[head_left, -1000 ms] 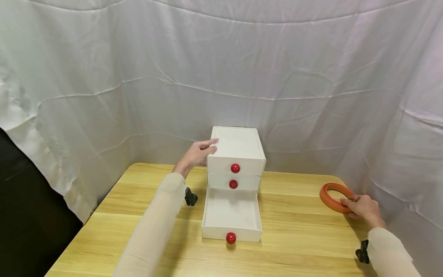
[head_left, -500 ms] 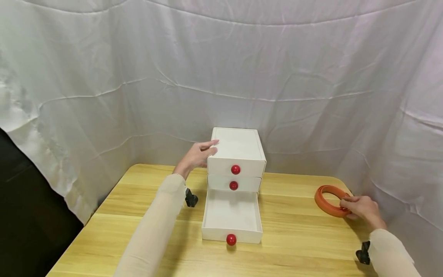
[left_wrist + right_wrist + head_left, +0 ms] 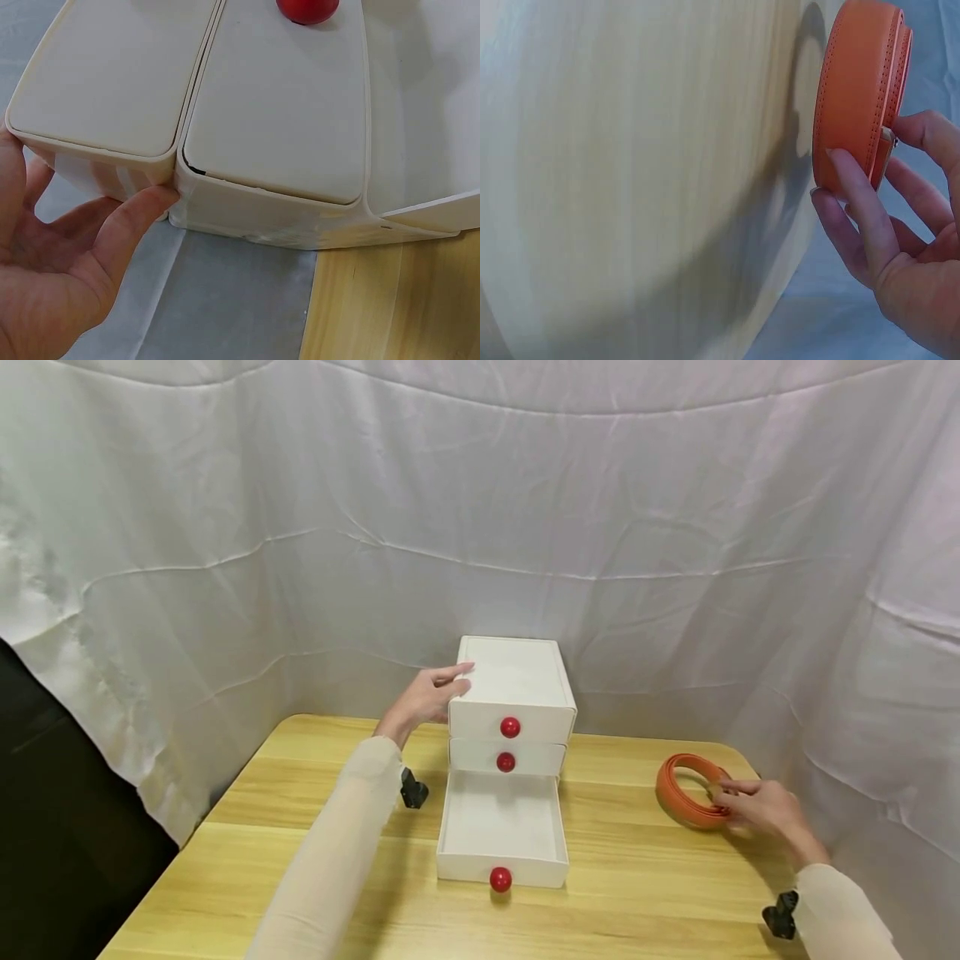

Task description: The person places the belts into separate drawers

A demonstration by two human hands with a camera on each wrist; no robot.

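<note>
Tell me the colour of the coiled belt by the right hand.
Orange, with stitching along its edge; the coiled belt shows best in the right wrist view.

In the right wrist view the coiled orange leather belt is cut off at the top edge. The left wrist view cuts off the red round knob and the white plastic drawer cabinet.
</note>
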